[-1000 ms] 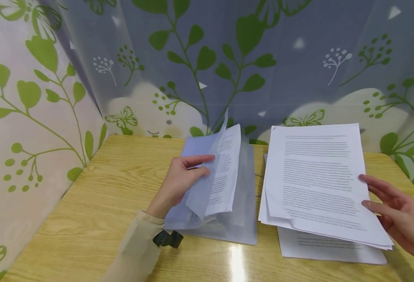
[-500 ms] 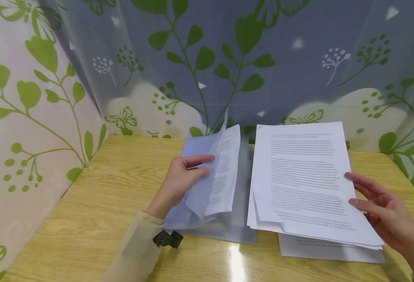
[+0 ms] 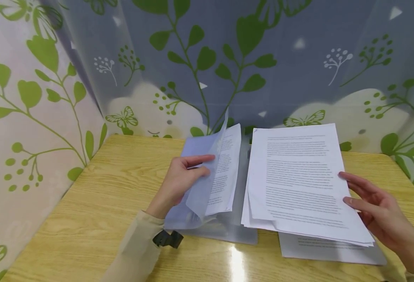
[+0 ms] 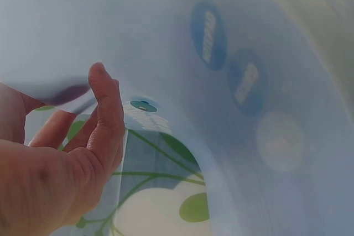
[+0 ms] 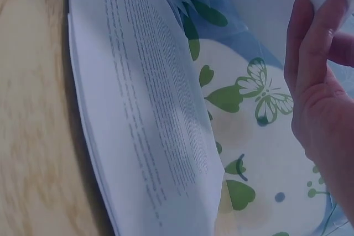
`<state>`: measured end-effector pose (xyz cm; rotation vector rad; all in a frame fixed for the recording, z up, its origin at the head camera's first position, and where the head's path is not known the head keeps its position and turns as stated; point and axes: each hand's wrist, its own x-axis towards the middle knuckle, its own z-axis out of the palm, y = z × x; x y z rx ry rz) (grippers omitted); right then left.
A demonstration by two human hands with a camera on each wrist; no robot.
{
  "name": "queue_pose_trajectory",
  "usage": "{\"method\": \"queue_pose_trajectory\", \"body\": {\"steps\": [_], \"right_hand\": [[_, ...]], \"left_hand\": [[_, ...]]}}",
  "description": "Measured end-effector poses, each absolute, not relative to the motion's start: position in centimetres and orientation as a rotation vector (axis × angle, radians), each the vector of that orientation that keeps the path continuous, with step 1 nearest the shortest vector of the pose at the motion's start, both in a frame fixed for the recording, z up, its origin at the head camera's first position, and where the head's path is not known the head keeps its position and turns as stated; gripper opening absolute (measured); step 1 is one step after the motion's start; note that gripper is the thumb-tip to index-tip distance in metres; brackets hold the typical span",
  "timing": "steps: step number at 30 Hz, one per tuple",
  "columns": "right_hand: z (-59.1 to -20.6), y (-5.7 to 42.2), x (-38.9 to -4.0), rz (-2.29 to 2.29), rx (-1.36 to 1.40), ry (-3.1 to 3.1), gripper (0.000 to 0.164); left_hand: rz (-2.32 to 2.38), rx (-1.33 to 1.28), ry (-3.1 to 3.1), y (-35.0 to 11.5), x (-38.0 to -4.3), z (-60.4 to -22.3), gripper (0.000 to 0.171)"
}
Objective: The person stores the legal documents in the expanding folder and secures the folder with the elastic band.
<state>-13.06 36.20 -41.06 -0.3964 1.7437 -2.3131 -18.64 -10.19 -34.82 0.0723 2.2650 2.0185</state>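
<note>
A translucent bluish plastic folder [image 3: 247,235] lies spread on the table, printed papers [image 3: 224,172] inside it. My left hand [image 3: 183,178] pinches the folder's clear flap [image 3: 201,196] and keeps it raised to the left; the left wrist view shows that hand [image 4: 72,158] at the curved plastic, with blue oval labels [image 4: 209,36]. To the right, my right hand [image 3: 386,211] grips a stack of printed sheets [image 3: 298,176] by its right edge. The stack is lifted and tilted, its left edge overlapping the folder's right side in the head view.
A second pile of printed paper [image 3: 330,248] lies on the wooden table [image 3: 87,219], partly under the held stack; the right wrist view also shows this pile [image 5: 144,114]. A leaf-patterned curtain [image 3: 281,70] stands along the back and left of the table.
My right hand has carried the stack of sheets leftward, closer to the folder, uncovering more table at the right. My left hand and the raised flap have stayed in place.
</note>
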Motion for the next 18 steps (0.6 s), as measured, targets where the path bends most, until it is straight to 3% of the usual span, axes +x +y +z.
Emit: {"method": "queue_pose_trajectory", "body": {"steps": [18], "right_hand": [[-40.6, 33.9, -14.0, -2.251, -0.375, 1.802, 0.062]], "left_hand": [[2.017, 0.109, 2.258, -10.2, -18.6, -34.8, 0.04]]}}
